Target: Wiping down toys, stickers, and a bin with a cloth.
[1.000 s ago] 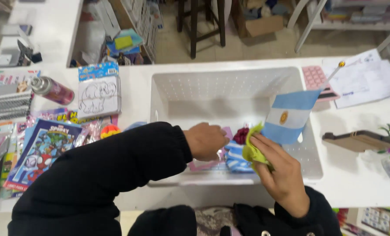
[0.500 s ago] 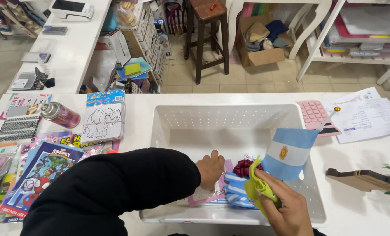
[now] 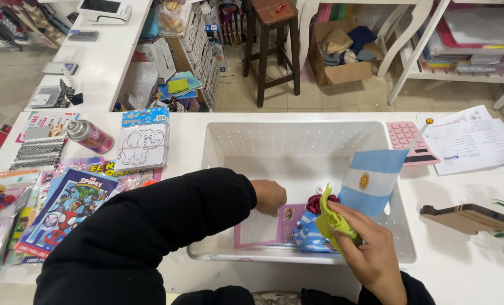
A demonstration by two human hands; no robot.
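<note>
We are closing our right hand around a small yellow-green cloth, fingers wrapped over it at the near right corner of the white basket. A small light blue and white flag is standing up just behind this hand, touching the cloth bundle, though we cannot tell whether our fingers are gripping its stick. Our left hand is reaching down inside the basket in a loose fist, knuckles up; we cannot tell whether it is holding anything. It is hovering just above a pink card lying flat on the basket floor. Between our two hands, a blue and white striped cloth and a dark red tuft are lying together against the near wall.

Compared with half a second ago, our left hand is sitting a little farther toward the middle of the basket, and more of the pink card is showing. The flag and yellow-green cloth are staying in the same grip.

Outward on the white table, a pink calculator and paper sheets are lying to the right, a wooden stand nearer us. To the left are sitting an elephant colouring pad, a spray can and comic colouring books.
</note>
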